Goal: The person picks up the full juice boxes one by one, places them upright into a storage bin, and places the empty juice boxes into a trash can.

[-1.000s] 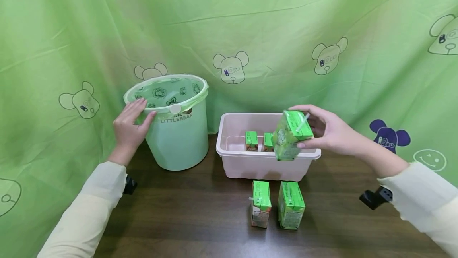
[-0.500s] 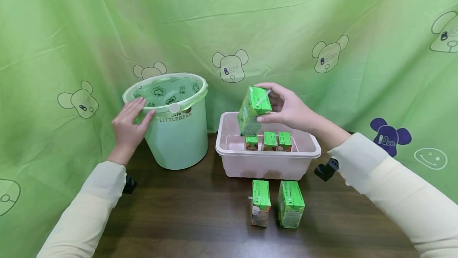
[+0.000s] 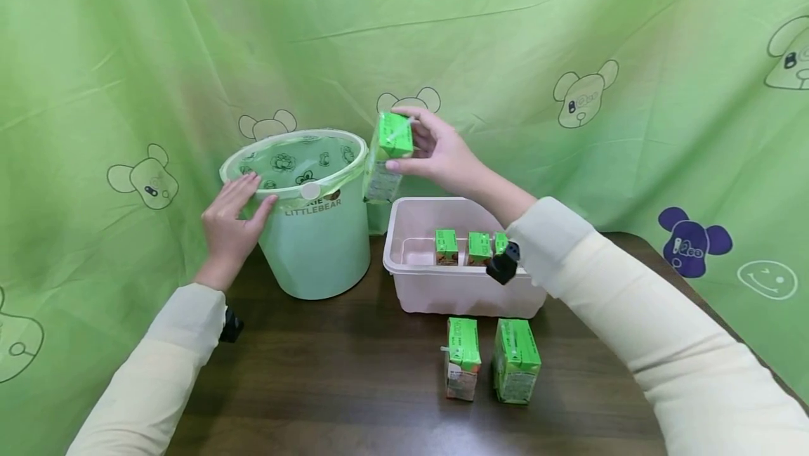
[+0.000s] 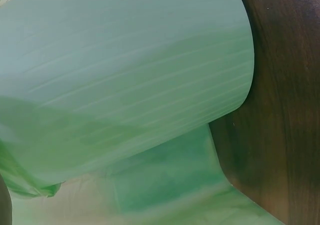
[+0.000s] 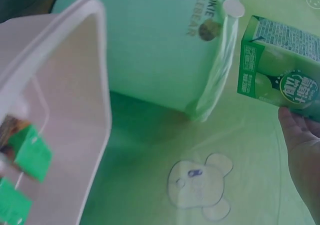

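My right hand holds a green juice box with a straw on its top, in the air just right of the bin's rim. The right wrist view shows the same juice box from its printed side, with the hand under it. At the left, my left hand rests on the rim of a mint-green bin, its fingers fairly straight and the thumb apart. A patterned green bag lines the bin. In the left wrist view the bin's wall fills most of the picture.
A pale pink tub stands right of the bin, with several small juice boxes inside. In front of it on the dark wooden table stand two more cartons, a brown-and-green one and a green one. A green curtain hangs behind.
My right hand has carried the juice box left and upward, from over the tub's right part to beside the bin's rim. My left hand has stayed on the bin.
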`<state>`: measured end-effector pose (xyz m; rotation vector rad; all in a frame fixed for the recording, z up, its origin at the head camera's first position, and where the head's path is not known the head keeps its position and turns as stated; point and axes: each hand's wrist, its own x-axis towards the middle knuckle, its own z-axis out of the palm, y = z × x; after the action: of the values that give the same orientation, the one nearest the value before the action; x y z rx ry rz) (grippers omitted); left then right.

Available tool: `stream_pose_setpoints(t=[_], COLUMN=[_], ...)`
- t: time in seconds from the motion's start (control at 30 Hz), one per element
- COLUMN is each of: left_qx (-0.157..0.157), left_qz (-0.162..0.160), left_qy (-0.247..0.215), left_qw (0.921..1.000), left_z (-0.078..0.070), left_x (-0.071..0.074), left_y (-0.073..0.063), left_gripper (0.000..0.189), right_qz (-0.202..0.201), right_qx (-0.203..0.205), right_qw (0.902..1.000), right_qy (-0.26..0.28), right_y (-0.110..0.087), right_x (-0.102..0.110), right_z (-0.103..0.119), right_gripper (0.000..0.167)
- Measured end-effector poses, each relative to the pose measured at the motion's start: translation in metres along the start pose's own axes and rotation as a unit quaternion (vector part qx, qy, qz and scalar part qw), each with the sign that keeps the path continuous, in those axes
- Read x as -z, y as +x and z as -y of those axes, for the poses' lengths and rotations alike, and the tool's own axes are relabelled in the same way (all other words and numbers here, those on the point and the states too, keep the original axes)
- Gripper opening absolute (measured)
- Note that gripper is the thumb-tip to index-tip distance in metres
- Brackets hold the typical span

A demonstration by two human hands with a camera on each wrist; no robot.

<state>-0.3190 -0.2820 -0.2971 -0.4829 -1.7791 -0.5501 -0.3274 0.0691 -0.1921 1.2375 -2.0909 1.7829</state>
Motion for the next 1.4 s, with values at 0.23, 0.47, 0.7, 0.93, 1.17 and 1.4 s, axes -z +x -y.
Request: stream_pose_setpoints(t=[0.23,0.47,0.7,0.93,1.17,1.4], left_qx=[0.002,-0.006,-0.010,-0.018,-0.017,-0.010], left_qz=[0.000,0.008,0.014,0.022,0.016,0.006], left_qy=[0.002,0.006,0.011,0.006,0.002,0.000], left_qw=[1.0000,0.9999,0.9998,0.9996,0.9997,0.9999], left_z=[0.000,0.000,-0.002,-0.004,-0.004,-0.004], left_x=[0.001,0.002,-0.001,-0.004,-0.007,-0.008], left_y=[0.000,0.001,0.000,0.002,0.000,0.000], left_gripper=[0.045,0.046,0.054,0.051,0.047,0.050], right_qz=[-0.035,-0.060,-0.061,-0.064,-0.066,-0.048], right_qx=[0.032,0.027,0.011,-0.013,-0.059,-0.077], right_qw=[0.9984,0.9970,0.9970,0.9979,0.9949,0.9897], right_qy=[0.029,0.041,0.047,-0.005,-0.049,-0.111], right_y=[0.037,0.065,0.079,0.083,0.086,0.087], right_x=[-0.021,-0.042,-0.062,-0.076,-0.083,-0.088], right_z=[0.004,0.004,-0.003,-0.015,-0.025,-0.036], right_gripper=[0.071,0.075,0.078,0.079,0.082,0.083])
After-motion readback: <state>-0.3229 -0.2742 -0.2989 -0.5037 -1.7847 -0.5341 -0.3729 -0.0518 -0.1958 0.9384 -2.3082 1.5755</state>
